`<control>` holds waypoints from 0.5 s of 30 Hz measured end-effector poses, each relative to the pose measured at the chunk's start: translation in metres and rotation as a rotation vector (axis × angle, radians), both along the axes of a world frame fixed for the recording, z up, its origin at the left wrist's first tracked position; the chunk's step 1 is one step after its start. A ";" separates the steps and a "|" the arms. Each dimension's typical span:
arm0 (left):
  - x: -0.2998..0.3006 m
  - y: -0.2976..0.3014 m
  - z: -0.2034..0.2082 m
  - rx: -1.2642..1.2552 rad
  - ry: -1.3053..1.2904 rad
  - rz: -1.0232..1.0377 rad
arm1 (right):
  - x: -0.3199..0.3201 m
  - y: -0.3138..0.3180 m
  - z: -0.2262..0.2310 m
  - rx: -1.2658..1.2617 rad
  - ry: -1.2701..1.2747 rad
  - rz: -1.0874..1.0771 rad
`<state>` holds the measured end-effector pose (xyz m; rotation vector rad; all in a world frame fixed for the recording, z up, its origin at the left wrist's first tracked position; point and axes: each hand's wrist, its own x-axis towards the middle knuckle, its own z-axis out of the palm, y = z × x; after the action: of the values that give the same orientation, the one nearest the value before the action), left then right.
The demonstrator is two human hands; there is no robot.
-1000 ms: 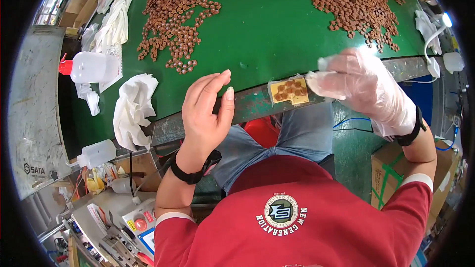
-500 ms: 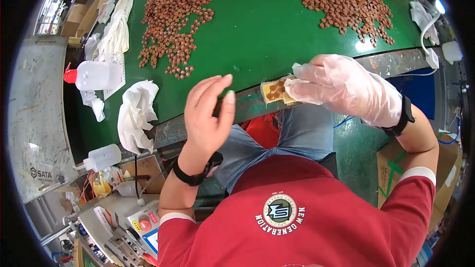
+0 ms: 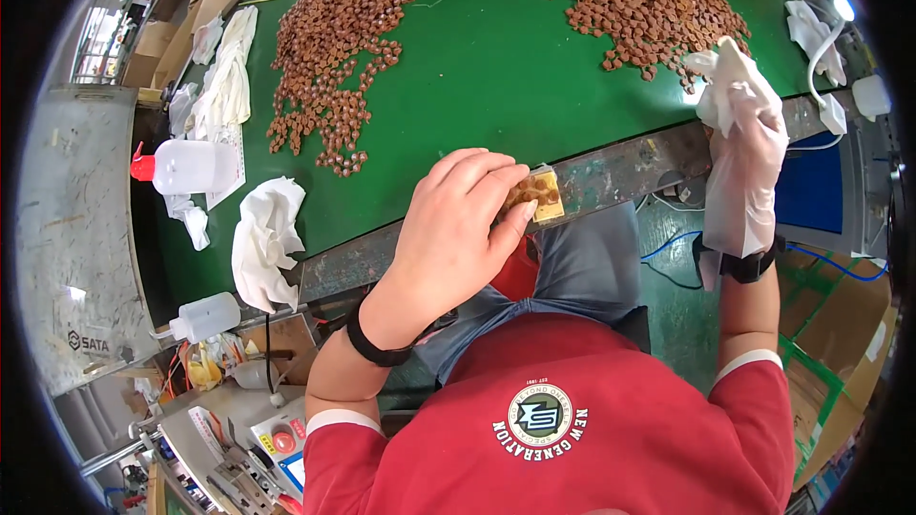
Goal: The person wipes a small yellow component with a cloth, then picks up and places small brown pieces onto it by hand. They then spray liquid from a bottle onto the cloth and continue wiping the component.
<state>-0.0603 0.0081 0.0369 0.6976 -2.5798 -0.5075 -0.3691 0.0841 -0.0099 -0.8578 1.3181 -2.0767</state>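
Observation:
My left hand (image 3: 463,215) is bare and curled over a small yellow block with brown patches (image 3: 548,196) at the near edge of the table. Its thumb lies along the near side and its fingers cover the left end. My right hand (image 3: 749,129), in a loose translucent glove, is raised over the table's edge at the right, close to a pile of small brown discs (image 3: 658,10). White, crumpled material bunches around its fingertips; whether that is glove or something held is unclear. A second pile of brown discs (image 3: 324,57) lies at the far left.
Along the left of the green table (image 3: 477,76) are a white bottle with a red cap (image 3: 196,167), a crumpled white cloth (image 3: 267,243) and white gloves (image 3: 224,86). A clear bottle (image 3: 208,317) lies beside the left edge. A white cable (image 3: 825,62) runs at the right edge.
My right hand has left the yellow block and moved right, up beside the right pile. My left hand has moved right from the table's edge and closed over the block.

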 end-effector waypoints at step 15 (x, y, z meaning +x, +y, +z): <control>-0.051 -0.035 0.074 0.665 -0.333 -0.040 | -0.017 0.007 -0.020 -0.118 0.206 0.019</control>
<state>-0.1111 -0.0272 0.1112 1.0102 -2.7217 -1.4015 -0.3863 0.0911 -0.0295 -1.1574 1.2939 -2.1136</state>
